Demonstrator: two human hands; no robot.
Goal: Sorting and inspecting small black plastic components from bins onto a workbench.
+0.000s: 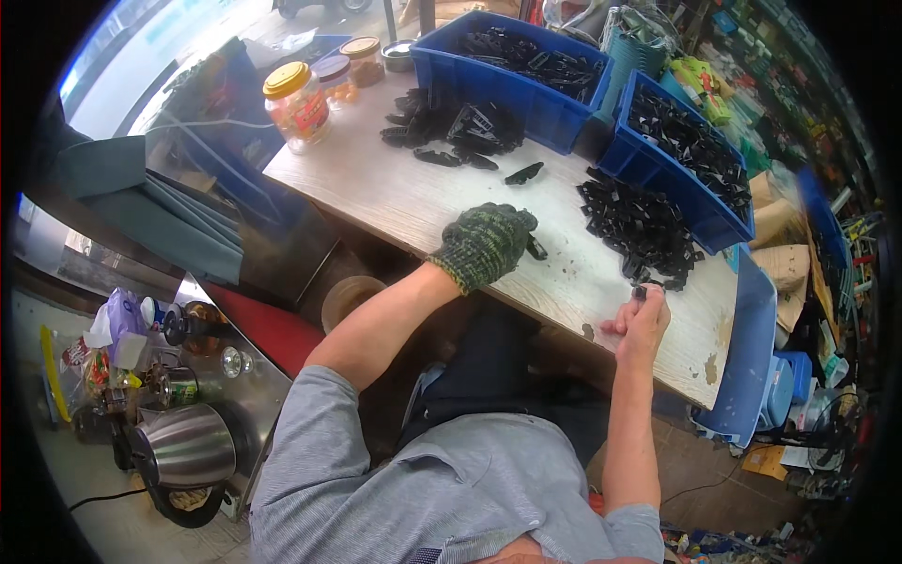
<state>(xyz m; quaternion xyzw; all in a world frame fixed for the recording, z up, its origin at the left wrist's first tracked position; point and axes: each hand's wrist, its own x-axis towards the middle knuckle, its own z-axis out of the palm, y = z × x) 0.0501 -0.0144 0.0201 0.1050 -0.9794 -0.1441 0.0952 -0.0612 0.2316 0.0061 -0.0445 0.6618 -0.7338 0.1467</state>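
Note:
My left hand (pixel 485 246), in a dark green knitted glove, is closed over the near edge of the table. A black plastic part (pixel 536 247) sticks out from its fingers. My bare right hand (pixel 641 324) pinches a small black piece (pixel 640 293) by the near tip of a pile of small black plastic pieces (pixel 631 224). Beyond my left hand, one long black part (pixel 524 174) lies alone on the pale wooden table (pixel 366 193). Farther back is a heap of similar black parts (pixel 470 132).
Two blue bins, one at the back (pixel 554 117) and one at the right (pixel 676 188), hold black parts. Jars, one with a yellow lid (pixel 297 105), stand at the table's far left. A steel kettle (pixel 193 446) is at lower left, a blue plastic tub (pixel 747 357) beyond the right edge.

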